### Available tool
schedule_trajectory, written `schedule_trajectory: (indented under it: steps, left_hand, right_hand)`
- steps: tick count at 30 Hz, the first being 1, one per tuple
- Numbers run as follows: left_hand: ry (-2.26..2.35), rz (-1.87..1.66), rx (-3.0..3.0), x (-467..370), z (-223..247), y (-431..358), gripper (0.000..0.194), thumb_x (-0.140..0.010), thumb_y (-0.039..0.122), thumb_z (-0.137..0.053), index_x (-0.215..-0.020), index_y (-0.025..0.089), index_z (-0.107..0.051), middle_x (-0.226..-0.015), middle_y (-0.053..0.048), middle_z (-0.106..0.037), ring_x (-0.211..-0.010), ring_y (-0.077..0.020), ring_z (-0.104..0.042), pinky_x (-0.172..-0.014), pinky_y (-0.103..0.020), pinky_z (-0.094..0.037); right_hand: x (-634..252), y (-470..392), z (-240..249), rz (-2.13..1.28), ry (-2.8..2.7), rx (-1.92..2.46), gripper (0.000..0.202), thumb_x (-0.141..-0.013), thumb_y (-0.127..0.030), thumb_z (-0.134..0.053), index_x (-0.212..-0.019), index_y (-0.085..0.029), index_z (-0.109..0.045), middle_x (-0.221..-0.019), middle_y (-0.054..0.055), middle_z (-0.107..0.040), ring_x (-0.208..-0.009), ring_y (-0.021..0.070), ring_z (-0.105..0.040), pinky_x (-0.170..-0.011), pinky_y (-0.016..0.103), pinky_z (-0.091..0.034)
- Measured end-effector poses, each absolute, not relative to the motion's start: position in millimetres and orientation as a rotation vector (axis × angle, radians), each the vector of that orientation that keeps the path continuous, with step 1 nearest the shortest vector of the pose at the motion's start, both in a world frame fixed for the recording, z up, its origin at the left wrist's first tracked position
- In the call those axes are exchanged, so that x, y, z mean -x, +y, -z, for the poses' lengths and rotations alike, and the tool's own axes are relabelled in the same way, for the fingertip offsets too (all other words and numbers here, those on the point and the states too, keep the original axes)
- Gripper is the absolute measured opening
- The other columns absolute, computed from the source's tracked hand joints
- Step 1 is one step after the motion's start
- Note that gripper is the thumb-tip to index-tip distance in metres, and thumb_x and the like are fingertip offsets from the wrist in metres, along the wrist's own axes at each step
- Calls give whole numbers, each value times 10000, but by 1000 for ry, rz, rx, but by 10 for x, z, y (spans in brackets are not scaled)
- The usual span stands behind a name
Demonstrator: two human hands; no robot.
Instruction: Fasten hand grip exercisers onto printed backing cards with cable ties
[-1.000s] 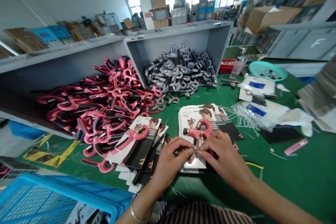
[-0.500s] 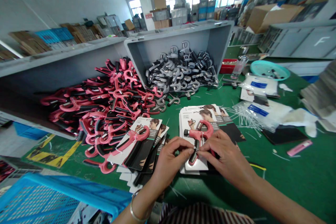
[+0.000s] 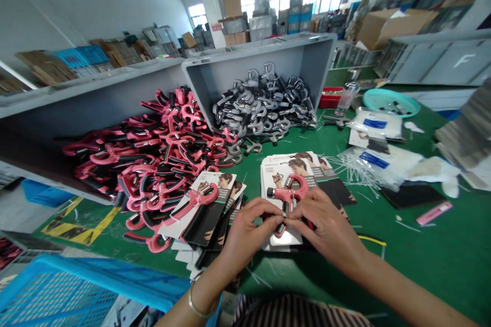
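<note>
A red hand-grip strengthener (image 3: 299,186) with black handle pads and a metal spring lies on the top card of a printed card stack (image 3: 270,173). Over its lower handles, my left hand (image 3: 253,227) pinches with thumb and forefinger. My right hand (image 3: 320,222) pinches from the other side, its fingertips almost touching the left ones. Between them shows a small pale bit that looks like a cable tie; the fingers mostly hide it. To the left, another red strengthener (image 3: 195,199) rests on a fanned pile of cards (image 3: 207,232).
A grey crate (image 3: 149,69) on its side spills red strengtheners (image 3: 153,148); another grey crate (image 3: 318,61) holds grey ones (image 3: 264,102). White cable ties (image 3: 356,171), plastic bags (image 3: 395,163), a pink cutter (image 3: 433,213) and a turquoise plate (image 3: 370,96) lie right. A blue basket (image 3: 115,276) stands front left.
Both hands have shifted very slightly, fingertips still pinched together over the strengthener's lower handles. The whole view has moved a little; nothing else has visibly changed.
</note>
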State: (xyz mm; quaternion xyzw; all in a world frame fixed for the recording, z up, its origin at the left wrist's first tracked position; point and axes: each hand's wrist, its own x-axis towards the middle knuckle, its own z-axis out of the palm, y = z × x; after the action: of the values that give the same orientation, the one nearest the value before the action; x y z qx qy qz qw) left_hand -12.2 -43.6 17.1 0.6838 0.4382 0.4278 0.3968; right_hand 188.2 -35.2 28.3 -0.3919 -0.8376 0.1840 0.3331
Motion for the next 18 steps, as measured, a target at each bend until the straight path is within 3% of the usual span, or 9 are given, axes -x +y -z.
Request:
schedule_trajectory:
  steps: [8,13,18]
  left_hand:
    - [1086,-933,-2163,141,-278,-418,153,-927,148,-579,-963,204,-716,-924,-56,-659,-895,-176,-619,-813,-298,-491]
    - [1083,-793,-2238,133,-447,-422,176,-956,178,-529,-853,193,-671,-896,-49,-654,-906,-178,-611,-835,-298,-481]
    - [1200,-592,-2752,76,-520,-443,156,-933,196,-513,-843,170,-638,-853,-77,-626,-854,-231,-562,-778,-369,-432]
  right_hand:
    - [-1937,-347,-224,-377,-2229,967,116,-935,-265,-626,-839,-208,-660,-805,25,-698,-822,208,-561,-838,384,-441]
    - [-1914,-373,-242,-372,-2210,1014,54,-923,-256,-638,-884,-219,-645,-832,19,-690,-864,218,-569,-848,394,-457]
    - [-1850,-396,-315,-349,-2241,1041,64,-921,-203,-620,-858,-214,-618,-845,20,-688,-884,224,-578,-930,443,-446]
